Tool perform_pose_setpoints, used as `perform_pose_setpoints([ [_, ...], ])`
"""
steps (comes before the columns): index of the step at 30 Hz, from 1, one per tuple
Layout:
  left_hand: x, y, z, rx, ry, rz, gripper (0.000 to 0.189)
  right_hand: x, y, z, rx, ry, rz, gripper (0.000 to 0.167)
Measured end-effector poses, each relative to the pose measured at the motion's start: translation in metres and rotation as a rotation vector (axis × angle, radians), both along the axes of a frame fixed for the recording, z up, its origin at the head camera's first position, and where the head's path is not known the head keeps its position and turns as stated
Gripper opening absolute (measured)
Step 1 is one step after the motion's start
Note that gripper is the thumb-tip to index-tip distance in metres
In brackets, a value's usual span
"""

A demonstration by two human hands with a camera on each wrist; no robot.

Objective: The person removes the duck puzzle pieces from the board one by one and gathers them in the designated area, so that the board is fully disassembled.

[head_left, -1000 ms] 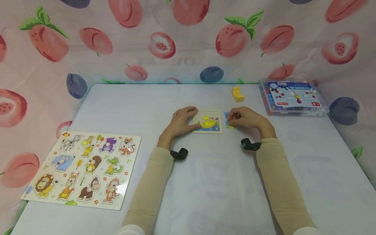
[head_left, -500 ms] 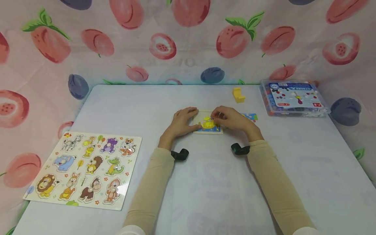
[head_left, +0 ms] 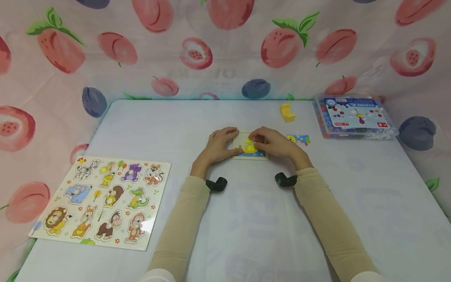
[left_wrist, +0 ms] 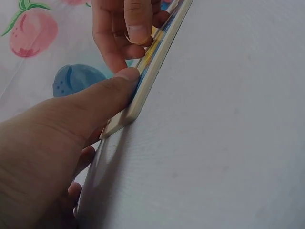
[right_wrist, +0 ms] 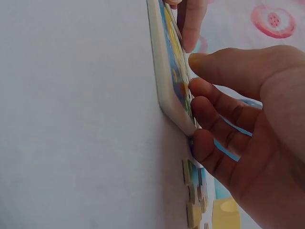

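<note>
A small wooden jigsaw board [head_left: 243, 136] with a yellow and blue picture lies mid-table. My left hand [head_left: 219, 146] grips its left side, the thumb on the lower edge and the fingers by the far edge. In the left wrist view the thumb presses on the pale frame [left_wrist: 139, 102] close to a corner. Over the right half of the picture, my right hand [head_left: 274, 143] pinches a puzzle piece, largely hidden behind the thumb and bent fingers. Its fingertips are right at the board's surface in the right wrist view. Loose puzzle pieces [head_left: 302, 139] lie just right of that hand.
A large animal peg puzzle [head_left: 102, 201] lies at the left front. Behind the right hand stands a yellow L-shaped block [head_left: 287, 113]. At the back right sits a clear plastic box [head_left: 356, 117] with a printed label. A fruit-patterned cloth [head_left: 218, 51] hangs behind the table.
My right hand has moved left from the loose pieces to over the board, then slightly further in the last half second. More loose pieces now show. The left hand keeps its place.
</note>
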State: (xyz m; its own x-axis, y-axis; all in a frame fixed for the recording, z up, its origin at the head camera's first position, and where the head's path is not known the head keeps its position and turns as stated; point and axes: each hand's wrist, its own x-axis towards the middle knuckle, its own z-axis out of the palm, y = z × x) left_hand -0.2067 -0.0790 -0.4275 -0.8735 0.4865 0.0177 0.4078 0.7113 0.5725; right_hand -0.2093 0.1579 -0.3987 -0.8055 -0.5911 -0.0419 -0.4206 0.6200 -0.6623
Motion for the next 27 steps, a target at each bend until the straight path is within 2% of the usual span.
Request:
perform_pose_setpoints([
  [10,0.0000,0.0008,-0.0003,-0.019,0.013,0.002,0.070,0.0011,-0.0065,0.0024,0.110,-0.017,-0.037,0.038],
  [27,-0.0006,0.0015,-0.0019,-0.021,0.021,0.006,0.070,0.0011,-0.0071,0.0007,0.125,-0.008,-0.072,0.032],
])
